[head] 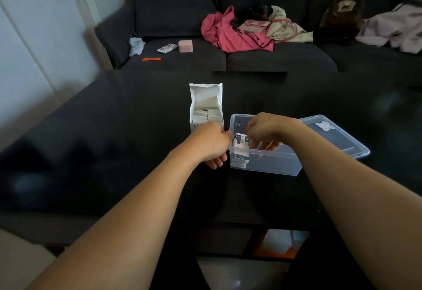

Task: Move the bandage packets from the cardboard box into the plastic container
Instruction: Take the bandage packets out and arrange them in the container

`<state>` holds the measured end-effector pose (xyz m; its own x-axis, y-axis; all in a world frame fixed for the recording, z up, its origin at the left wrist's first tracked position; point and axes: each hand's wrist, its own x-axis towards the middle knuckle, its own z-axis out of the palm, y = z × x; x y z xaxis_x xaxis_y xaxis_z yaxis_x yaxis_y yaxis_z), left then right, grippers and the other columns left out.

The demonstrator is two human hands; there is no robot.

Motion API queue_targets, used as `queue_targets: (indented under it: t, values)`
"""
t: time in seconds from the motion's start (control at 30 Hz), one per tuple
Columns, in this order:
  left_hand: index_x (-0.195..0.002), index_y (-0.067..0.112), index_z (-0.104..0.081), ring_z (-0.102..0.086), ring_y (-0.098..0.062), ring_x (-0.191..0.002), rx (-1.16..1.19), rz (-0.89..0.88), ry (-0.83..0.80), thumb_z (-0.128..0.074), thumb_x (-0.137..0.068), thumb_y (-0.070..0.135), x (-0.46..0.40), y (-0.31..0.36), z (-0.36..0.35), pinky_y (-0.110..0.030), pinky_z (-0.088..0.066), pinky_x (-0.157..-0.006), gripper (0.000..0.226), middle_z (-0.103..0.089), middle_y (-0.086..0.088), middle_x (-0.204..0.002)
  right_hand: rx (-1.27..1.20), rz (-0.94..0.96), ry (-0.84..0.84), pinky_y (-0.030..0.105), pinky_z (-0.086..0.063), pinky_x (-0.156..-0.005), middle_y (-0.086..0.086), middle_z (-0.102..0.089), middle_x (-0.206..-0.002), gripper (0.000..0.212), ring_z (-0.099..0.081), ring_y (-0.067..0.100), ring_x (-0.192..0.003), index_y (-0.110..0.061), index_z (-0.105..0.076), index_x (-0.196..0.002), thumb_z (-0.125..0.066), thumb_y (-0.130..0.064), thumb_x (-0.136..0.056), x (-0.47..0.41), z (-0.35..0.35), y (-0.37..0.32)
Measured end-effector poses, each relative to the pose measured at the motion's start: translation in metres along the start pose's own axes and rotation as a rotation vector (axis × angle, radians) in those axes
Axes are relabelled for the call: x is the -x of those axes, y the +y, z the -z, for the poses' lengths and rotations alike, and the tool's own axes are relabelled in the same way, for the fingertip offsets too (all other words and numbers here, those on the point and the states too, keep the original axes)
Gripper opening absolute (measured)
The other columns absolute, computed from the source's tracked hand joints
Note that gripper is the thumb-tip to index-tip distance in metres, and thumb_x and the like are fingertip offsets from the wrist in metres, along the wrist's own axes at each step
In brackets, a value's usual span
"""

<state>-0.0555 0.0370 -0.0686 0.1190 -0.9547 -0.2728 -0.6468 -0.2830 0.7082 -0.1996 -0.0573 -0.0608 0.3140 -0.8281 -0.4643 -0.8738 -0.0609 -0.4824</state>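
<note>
A white cardboard box (206, 107) stands open on the dark table, with several white bandage packets (207, 115) inside. To its right sits a clear plastic container (269, 164). A small stack of bandage packets (241, 146) stands at the container's left end. My right hand (267, 130) reaches into the container and its curled fingers hold those packets. My left hand (210, 143) sits against the container's left wall, fingers curled, thumb at the rim near the packets; I cannot tell whether it grips anything.
The container's clear lid (331, 134) lies behind and right of it. A dark sofa (228, 56) beyond the table holds a pink garment (228, 31), a pink case (185, 46), a small flat box (167, 48) and an orange strip (151, 59).
</note>
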Motion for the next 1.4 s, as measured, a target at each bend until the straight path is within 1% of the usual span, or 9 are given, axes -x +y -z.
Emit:
queue_targets:
  t: [0.2, 0.27, 0.33, 0.6, 0.83, 0.97, 1.2, 1.33, 1.4]
  values:
    - [-0.099, 0.010, -0.061, -0.066, -0.018, -0.054, -0.008, 0.000, 0.000, -0.039, -0.109, 0.035, 0.000, 0.001, 0.000, -0.027, -0.052, -0.047, 0.035, -0.073, -0.012, -0.080, -0.004, -0.035, -0.049, 0.028, -0.059, -0.055, 0.015, -0.075, -0.099, 0.023, -0.076, 0.025, -0.075, -0.007, -0.063, -0.122, -0.059, -0.015, -0.100, -0.003, -0.001, 0.003]
    - [-0.101, 0.009, -0.061, -0.067, -0.018, -0.054, -0.012, -0.002, 0.001, -0.039, -0.109, 0.035, 0.000, 0.000, 0.000, -0.027, -0.053, -0.046, 0.035, -0.073, -0.012, -0.080, -0.014, -0.048, -0.075, 0.029, -0.060, -0.057, 0.016, -0.075, -0.100, 0.024, -0.077, 0.027, -0.077, -0.006, -0.064, -0.120, -0.059, -0.018, -0.100, -0.003, -0.001, 0.003]
    - [-0.102, 0.009, -0.061, -0.066, -0.018, -0.055, -0.020, -0.004, -0.001, -0.039, -0.109, 0.035, 0.000, 0.000, -0.001, -0.027, -0.052, -0.046, 0.034, -0.073, -0.011, -0.079, -0.034, -0.043, -0.095, 0.030, -0.061, -0.061, 0.016, -0.074, -0.099, 0.024, -0.076, 0.027, -0.080, -0.004, -0.064, -0.119, -0.061, -0.018, -0.099, -0.003, -0.002, 0.003]
    - [-0.109, 0.009, -0.062, -0.067, -0.019, -0.056, -0.008, -0.012, -0.014, -0.039, -0.109, 0.036, -0.001, 0.000, -0.001, -0.026, -0.052, -0.045, 0.035, -0.073, -0.011, -0.079, -0.112, 0.003, -0.096, 0.027, -0.059, -0.055, 0.014, -0.072, -0.099, 0.027, -0.074, 0.025, -0.082, -0.002, -0.065, -0.119, -0.066, -0.017, -0.096, -0.002, -0.003, 0.001]
    - [-0.103, 0.009, -0.061, -0.065, -0.017, -0.054, -0.013, -0.008, -0.010, -0.040, -0.109, 0.035, 0.001, 0.003, 0.000, -0.026, -0.052, -0.044, 0.034, -0.071, -0.009, -0.076, -0.038, 0.005, -0.054, 0.030, -0.059, -0.070, 0.011, -0.075, -0.097, 0.031, -0.075, 0.023, -0.081, -0.008, -0.066, -0.115, -0.071, -0.029, -0.093, -0.009, -0.003, 0.004]
    - [-0.104, 0.009, -0.061, -0.066, -0.017, -0.054, -0.020, -0.012, -0.010, -0.040, -0.109, 0.037, 0.002, 0.003, 0.001, -0.025, -0.053, -0.045, 0.035, -0.071, -0.009, -0.076, -0.053, -0.020, -0.062, 0.030, -0.059, -0.063, 0.012, -0.075, -0.096, 0.034, -0.077, 0.023, -0.072, -0.007, -0.064, -0.114, -0.074, -0.029, -0.090, -0.008, -0.001, 0.005]
    - [-0.104, 0.008, -0.062, -0.066, -0.017, -0.053, -0.030, 0.000, -0.001, -0.039, -0.109, 0.038, 0.005, 0.004, 0.001, -0.025, -0.053, -0.045, 0.038, -0.071, -0.008, -0.075, -0.071, -0.067, -0.093, 0.032, -0.062, -0.061, 0.017, -0.076, -0.099, 0.040, -0.078, 0.026, -0.075, -0.005, -0.062, -0.116, -0.076, -0.030, -0.088, -0.003, -0.003, 0.001]
    - [-0.090, 0.010, -0.067, -0.071, -0.020, -0.056, -0.118, -0.034, 0.128, -0.043, -0.106, 0.039, 0.011, 0.003, 0.010, -0.028, -0.055, -0.051, 0.041, -0.074, -0.007, -0.070, -0.067, -0.004, -0.006, 0.029, -0.059, -0.058, 0.016, -0.075, -0.095, 0.033, -0.074, 0.021, -0.071, -0.005, -0.064, -0.113, -0.072, -0.028, -0.092, 0.006, 0.003, -0.003]
    - [-0.077, 0.010, -0.072, -0.071, -0.022, -0.055, -0.089, -0.121, 0.314, -0.050, -0.100, 0.036, 0.015, 0.000, 0.022, -0.030, -0.055, -0.052, 0.041, -0.072, -0.006, -0.062, -0.123, 0.104, 0.147, 0.025, -0.056, -0.054, 0.016, -0.075, -0.091, 0.025, -0.070, 0.019, -0.068, -0.004, -0.068, -0.104, -0.071, -0.026, -0.093, 0.012, 0.010, -0.007]
